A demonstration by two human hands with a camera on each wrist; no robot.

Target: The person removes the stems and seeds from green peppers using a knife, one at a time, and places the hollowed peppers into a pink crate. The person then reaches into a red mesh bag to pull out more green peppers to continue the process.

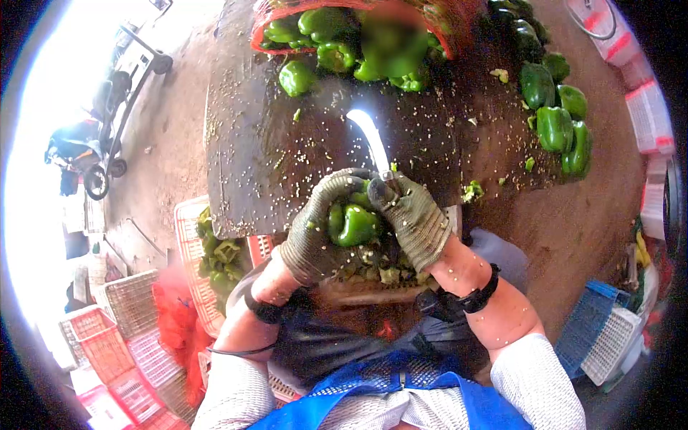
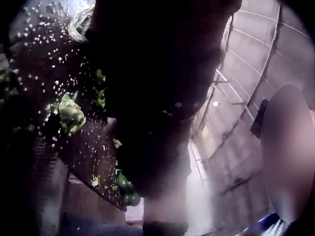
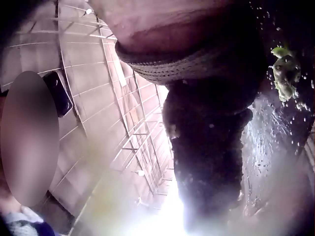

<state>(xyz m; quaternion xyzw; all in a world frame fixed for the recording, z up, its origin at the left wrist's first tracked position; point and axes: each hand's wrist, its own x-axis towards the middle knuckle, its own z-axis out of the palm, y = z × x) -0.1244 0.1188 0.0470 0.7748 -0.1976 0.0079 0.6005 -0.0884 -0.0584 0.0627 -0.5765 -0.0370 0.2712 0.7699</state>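
In the head view a green bell pepper (image 1: 354, 225) lies in the gloved left hand (image 1: 319, 228), whose fingers curl round its far side. The gloved right hand (image 1: 414, 219) grips a knife by its handle, with the curved bright blade (image 1: 369, 136) pointing away over the dark board. The right thumb and fingers meet near the pepper's top, close to the left fingertips. Both wrist views show mostly the dark gloves, the left (image 2: 152, 98) and the right (image 3: 206, 142); what they hold is hidden there.
Seeds dot the dark board (image 1: 244, 158). Green peppers spill from a red net bag (image 1: 261, 29) at the far edge, and a row of peppers (image 1: 555, 130) lines the right. A crate (image 1: 190, 236) with cut pieces stands at the left; blue and white baskets (image 1: 591, 322) stand lower right.
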